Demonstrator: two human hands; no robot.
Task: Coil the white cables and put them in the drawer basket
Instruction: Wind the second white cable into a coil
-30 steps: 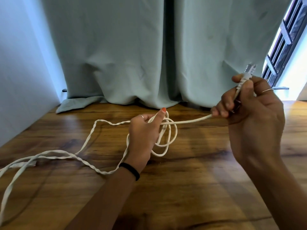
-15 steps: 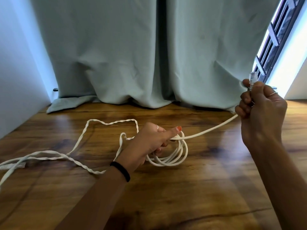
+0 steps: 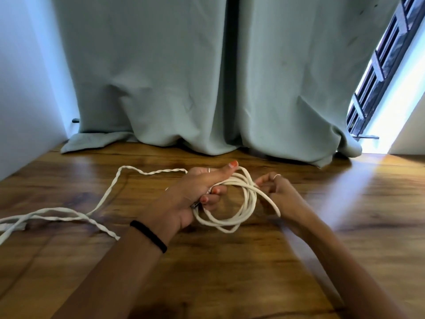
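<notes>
Mid-frame, my left hand (image 3: pixel 195 192) grips a half-made coil (image 3: pixel 232 203) above the floor (image 3: pixel 230 272) — my right hand (image 3: pixel 276 192) pinches its free end. Twisted cable (image 3: pixel 69 212) trails lower left, uncoiled — no basket in view.
</notes>
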